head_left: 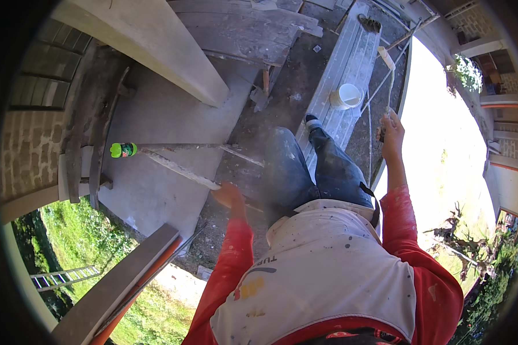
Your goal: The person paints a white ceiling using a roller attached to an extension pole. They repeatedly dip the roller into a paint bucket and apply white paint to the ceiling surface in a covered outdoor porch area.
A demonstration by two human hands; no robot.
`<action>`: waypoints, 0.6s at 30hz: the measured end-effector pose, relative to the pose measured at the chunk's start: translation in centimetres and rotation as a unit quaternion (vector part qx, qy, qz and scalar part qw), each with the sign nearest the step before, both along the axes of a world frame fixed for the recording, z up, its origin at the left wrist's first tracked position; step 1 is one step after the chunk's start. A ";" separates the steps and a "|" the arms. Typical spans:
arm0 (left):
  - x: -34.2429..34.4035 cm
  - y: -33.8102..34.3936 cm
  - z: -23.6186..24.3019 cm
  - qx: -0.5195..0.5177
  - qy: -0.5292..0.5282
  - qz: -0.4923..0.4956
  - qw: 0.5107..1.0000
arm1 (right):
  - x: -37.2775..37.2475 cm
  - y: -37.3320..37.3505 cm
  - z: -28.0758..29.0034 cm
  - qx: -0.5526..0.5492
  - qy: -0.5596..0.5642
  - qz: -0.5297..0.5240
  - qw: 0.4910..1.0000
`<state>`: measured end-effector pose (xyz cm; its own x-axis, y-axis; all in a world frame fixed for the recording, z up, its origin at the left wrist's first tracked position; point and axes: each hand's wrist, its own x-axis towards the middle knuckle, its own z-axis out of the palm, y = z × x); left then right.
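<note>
My right hand [392, 129] is closed round the handle of a paint roller [387, 58], whose pale sleeve points up and away from me. On the left, my left hand [230, 196] grips the near end of a whitish wooden pole [181, 171]. By the pole's far end is a green bottle [123, 150] with a dark label. A white bucket [346, 96] sits on the pale planks [334, 75] ahead of my foot; its rim faces me. My fingers on the pole are only partly visible.
A concrete beam [155, 46] slants in from the upper left. Wide boards [242, 29] lie at the far side, with a dark shoe-like object [369, 23] on the plank end. Thin scaffold poles [385, 80] cross at the right. A ladder [66, 277] shows far below left.
</note>
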<state>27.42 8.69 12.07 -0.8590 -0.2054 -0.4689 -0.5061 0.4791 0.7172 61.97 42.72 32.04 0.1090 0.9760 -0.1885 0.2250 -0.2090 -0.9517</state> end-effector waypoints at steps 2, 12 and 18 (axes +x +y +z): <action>-0.1 0.2 0.4 0.022 -0.020 0.021 0.999 | 2.6 1.5 -4.3 -0.051 -0.055 -0.032 0.997; -0.8 -5.4 -3.9 0.094 -0.027 0.069 0.993 | 12.2 15.3 -25.1 -0.145 -0.434 0.130 0.880; -0.2 -0.4 0.2 -0.076 0.001 0.017 0.997 | 10.5 26.3 -32.0 -0.217 -0.529 0.162 0.804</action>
